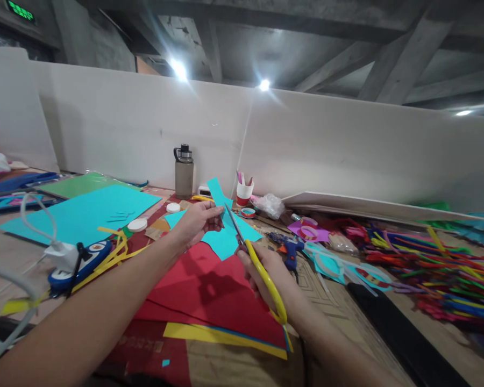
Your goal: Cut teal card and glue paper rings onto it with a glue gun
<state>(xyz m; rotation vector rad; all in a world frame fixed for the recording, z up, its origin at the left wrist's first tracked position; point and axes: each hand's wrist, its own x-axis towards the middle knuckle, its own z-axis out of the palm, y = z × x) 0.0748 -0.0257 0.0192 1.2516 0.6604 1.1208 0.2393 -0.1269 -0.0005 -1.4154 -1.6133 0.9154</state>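
Observation:
My left hand (199, 220) pinches a strip of turquoise paper (215, 191) that stands up above its fingers. In my right hand (266, 269) are scissors with yellow handles (271, 285), their blades pointing up and left at the turquoise strip. How far apart the blades are is hard to tell. Just under the hands lies a larger turquoise piece (226, 242), its lower edge over red sheets (210, 290). Yellow paper (226, 338) shows beneath the red.
Left are a big turquoise sheet (92, 212), a power strip (80, 266) and cables. Behind stand a bottle (184, 174) and a cup of pens (244, 192). To the right lie a blue glue gun (292, 250), a black slab (403, 333) and colourful pipe cleaners (439, 263).

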